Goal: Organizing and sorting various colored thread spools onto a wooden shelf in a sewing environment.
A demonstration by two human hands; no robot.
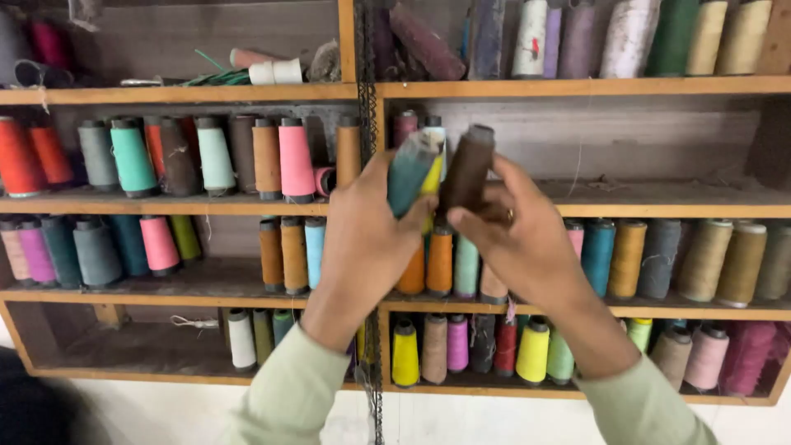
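My left hand [362,239] is raised in front of a wooden shelf unit [189,92] and grips a teal thread spool [409,170], with a yellow spool [432,175] partly hidden behind it. My right hand [527,243] grips a dark brown thread spool [466,169] beside it. The spools touch at the middle and are blurred. Both sleeves are pale green.
The shelves hold several rows of coloured thread cones: orange, teal and pink ones [295,158] at upper left, tan ones [725,259] at right, yellow ones [404,354] on the bottom shelf. A dark cord [367,115] hangs down the central upright. The shelf at right of my hands [659,194] is bare.
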